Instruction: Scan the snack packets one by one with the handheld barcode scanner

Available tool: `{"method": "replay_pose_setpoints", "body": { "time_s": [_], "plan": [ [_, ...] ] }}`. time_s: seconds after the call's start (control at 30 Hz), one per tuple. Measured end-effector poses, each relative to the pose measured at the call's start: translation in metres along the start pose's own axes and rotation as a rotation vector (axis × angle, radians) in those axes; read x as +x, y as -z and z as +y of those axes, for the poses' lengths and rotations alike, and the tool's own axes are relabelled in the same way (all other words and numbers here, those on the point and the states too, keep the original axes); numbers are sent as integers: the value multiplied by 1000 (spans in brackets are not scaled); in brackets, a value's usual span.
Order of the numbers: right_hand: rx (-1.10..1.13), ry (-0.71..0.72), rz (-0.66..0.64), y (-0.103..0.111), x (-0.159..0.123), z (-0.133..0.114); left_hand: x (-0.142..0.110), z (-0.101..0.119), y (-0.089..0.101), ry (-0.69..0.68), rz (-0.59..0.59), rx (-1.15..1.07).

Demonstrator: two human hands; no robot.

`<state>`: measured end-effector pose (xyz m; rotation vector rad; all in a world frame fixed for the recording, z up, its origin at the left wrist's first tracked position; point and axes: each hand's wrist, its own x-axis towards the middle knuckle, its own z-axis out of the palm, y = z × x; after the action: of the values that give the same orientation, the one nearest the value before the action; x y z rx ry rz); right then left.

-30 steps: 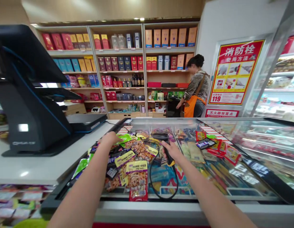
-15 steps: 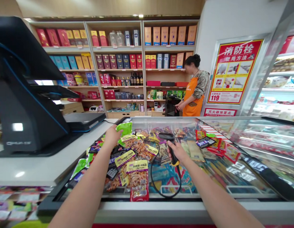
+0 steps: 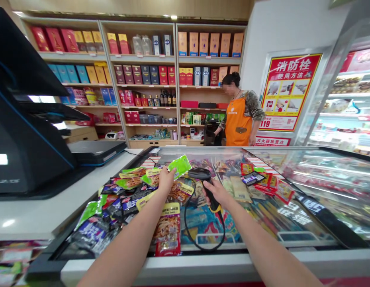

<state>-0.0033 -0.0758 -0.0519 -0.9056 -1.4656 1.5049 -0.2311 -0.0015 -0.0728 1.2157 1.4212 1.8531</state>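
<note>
My left hand (image 3: pixel 167 179) pinches the edge of a green snack packet (image 3: pixel 180 166), raised above the pile. My right hand (image 3: pixel 216 192) is wrapped round the handle of a black and yellow barcode scanner (image 3: pixel 214 202); the scanner's head points left, close to the packet. From the handle a black cable loops down over the glass freezer lid (image 3: pixel 247 239). Under and around my left arm lie yellow-labelled snack packets (image 3: pixel 169 223) and black snack packets (image 3: pixel 95 231). My left forearm hides part of the pile.
Red packets and a black one (image 3: pixel 252 178) lie on the lid at the right. A black scale (image 3: pixel 96 151) and a checkout terminal (image 3: pixel 29 131) stand on the left counter (image 3: pixel 20 217). Behind the freezer, a person in an orange apron (image 3: pixel 238 123) stands by shelves of boxes.
My left hand has lifted the green packet off the pile and carried it right, towards the scanner. The scanner stays in my right hand. The person behind has turned towards the freezer.
</note>
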Motion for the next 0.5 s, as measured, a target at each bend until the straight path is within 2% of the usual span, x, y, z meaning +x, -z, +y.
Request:
{"method": "replay_pose_setpoints", "body": {
  "time_s": [0.17,0.33,0.5],
  "plan": [
    [-87,8,-95,-3,-2,2,-2,-1,0,9,-31,-66],
    [-76,21,-89,-3,-3,1,-4,1,0,-58,-17,119],
    [-103,19,-122,-3,-4,1,-8,9,2,-61,-14,266]
  ]
}}
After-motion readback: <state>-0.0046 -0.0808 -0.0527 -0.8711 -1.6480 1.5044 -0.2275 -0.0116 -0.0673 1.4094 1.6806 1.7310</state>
